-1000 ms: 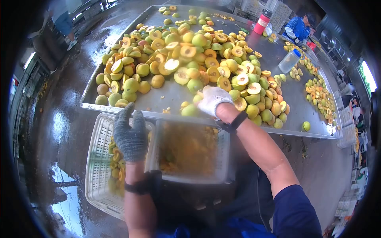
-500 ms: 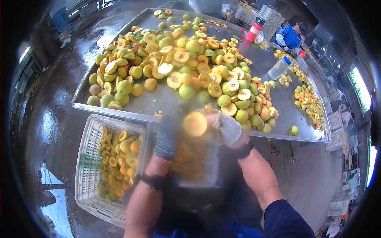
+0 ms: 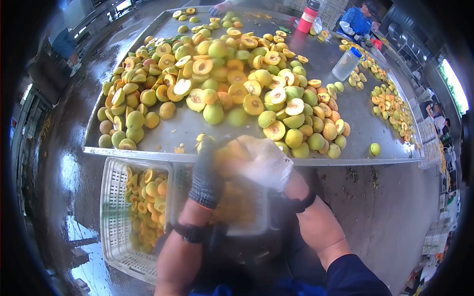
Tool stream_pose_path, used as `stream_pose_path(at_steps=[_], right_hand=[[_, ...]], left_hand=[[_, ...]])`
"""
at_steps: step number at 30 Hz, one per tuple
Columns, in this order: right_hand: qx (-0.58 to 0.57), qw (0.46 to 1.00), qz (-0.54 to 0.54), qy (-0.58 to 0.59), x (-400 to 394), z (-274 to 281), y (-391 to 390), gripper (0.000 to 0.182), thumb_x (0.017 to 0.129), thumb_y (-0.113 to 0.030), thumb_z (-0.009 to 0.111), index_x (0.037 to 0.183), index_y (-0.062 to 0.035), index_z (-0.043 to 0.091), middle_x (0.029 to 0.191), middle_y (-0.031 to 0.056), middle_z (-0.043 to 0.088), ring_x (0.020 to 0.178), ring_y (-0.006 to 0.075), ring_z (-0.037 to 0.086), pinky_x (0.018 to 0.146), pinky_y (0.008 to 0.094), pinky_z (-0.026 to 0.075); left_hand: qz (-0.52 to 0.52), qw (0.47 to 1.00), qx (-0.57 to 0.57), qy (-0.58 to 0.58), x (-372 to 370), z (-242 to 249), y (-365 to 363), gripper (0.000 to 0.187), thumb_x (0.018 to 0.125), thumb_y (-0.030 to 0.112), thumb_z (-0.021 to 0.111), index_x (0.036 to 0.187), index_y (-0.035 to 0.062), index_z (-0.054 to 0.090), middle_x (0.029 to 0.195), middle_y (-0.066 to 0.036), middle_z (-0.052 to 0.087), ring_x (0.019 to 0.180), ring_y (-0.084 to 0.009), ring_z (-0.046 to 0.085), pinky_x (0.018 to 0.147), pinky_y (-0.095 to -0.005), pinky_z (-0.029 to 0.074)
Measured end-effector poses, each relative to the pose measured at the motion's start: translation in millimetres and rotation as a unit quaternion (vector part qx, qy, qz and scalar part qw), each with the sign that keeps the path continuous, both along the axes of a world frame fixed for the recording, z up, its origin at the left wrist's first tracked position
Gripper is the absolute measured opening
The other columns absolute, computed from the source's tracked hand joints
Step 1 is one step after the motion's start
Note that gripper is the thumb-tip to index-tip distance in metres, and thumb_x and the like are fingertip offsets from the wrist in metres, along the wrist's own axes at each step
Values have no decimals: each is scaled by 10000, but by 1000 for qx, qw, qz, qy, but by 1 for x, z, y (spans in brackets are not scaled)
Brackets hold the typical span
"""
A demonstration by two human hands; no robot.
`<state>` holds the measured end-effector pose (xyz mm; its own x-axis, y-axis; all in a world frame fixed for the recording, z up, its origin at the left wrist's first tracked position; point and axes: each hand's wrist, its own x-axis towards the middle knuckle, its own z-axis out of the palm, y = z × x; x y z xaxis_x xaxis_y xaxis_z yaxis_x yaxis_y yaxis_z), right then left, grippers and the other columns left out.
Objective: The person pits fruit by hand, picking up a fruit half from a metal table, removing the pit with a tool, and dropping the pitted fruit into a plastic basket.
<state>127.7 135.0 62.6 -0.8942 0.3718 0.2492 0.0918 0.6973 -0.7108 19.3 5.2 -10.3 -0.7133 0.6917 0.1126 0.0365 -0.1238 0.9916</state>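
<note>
My left hand, in a dark grey knitted glove, and my right hand, in a whitish glove, meet just in front of the table's near edge. Between them is a yellow-orange peach, blurred and partly covered by my fingers. Both hands look closed around it; a smear on the view hides the fingertips. A large heap of peaches, whole and halved, lies on the metal table beyond. Under my hands, a blurred crate holds yellow fruit pieces.
At the left a white plastic crate holds peach halves. A clear bottle with a blue lid and a red flask stand on the table. More halves lie at the right. A person in blue works at the far side.
My hands have come together, and my right hand now covers much of the peach whose round face showed before. The view has shifted slightly. A gloved hand of another person appears at the table's far edge.
</note>
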Motion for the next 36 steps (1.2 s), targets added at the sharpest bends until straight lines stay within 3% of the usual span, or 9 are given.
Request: stream_pose_path(at_steps=[3, 6, 8, 10, 12, 16, 22, 26, 36], right_hand=[[120, 987, -103, 17, 2, 6, -8, 369, 863, -328, 783, 1097, -77, 646, 935, 198, 722, 799, 381, 706, 676, 433, 553], [-111, 985, -126, 42, 8, 18, -11, 261, 991, -319, 651, 1088, -77, 631, 892, 160, 725, 783, 324, 732, 666, 407, 554], [-212, 973, -83, 28, 14, 13, -12, 244, 1060, -294, 546, 1089, -62, 615, 841, 143, 715, 782, 280, 745, 667, 406, 553], [-152, 987, -35, 32, 18, 1, -21, 249, 1056, -289, 549, 1116, -54, 604, 851, 163, 715, 779, 304, 740, 675, 415, 553], [-29, 998, -18, 54, 15, -10, -27, 262, 1030, -293, 578, 1135, -52, 583, 811, 186, 696, 730, 362, 711, 653, 460, 546], [121, 990, -71, -16, 11, -2, -46, 259, 964, -271, 640, 1087, -66, 540, 700, 180, 650, 632, 418, 653, 554, 538, 495], [144, 983, -117, -11, 1, -4, -59, 207, 969, -283, 622, 1011, -88, 567, 630, 156, 611, 560, 384, 632, 505, 502, 487], [147, 981, -114, -63, -5, 2, -69, 298, 998, -362, 574, 964, -67, 544, 621, 171, 624, 586, 394, 664, 540, 515, 526], [93, 983, -93, -124, -7, 13, -77, 260, 973, -321, 580, 973, -61, 571, 719, 190, 656, 677, 426, 674, 616, 551, 528]], left_hand=[[12, 984, -47, 170, 3, -18, 7, 538, 1068, 469, 468, 1357, 20, 535, 1062, -77, 690, 1038, -197, 646, 985, -354, 521], [31, 979, 106, -169, 9, -31, 21, 458, 1086, 378, 446, 1373, 29, 522, 1090, -85, 679, 1067, -204, 632, 1010, -359, 509], [13, 888, 221, -403, 11, 29, 11, 430, 1090, 340, 432, 1365, 22, 527, 1123, -92, 669, 1088, -203, 624, 1019, -367, 505], [60, 981, 117, -143, 7, 16, 12, 424, 1087, 318, 432, 1362, 9, 531, 1158, -107, 659, 1080, -209, 634, 1004, -374, 518], [89, 994, 36, 45, 6, 10, 11, 416, 1084, 291, 434, 1363, -1, 532, 1179, -119, 654, 1072, -215, 644, 986, -380, 532], [91, 985, 4, 145, 8, 18, 4, 393, 1070, 220, 442, 1379, -9, 523, 1198, -133, 655, 1061, -222, 664, 943, -384, 560], [108, 980, 120, -117, 12, 19, 10, 412, 1023, 287, 503, 1328, 17, 564, 1152, -135, 663, 999, -244, 671, 903, -409, 568], [83, 929, 173, -317, 1, 16, 1, 429, 985, 383, 551, 1251, 51, 601, 1108, -128, 663, 971, -259, 660, 893, -424, 561], [61, 879, 245, -405, 8, 29, -4, 348, 973, 353, 606, 1138, 48, 620, 1077, -145, 653, 981, -276, 648, 919, -434, 547]])
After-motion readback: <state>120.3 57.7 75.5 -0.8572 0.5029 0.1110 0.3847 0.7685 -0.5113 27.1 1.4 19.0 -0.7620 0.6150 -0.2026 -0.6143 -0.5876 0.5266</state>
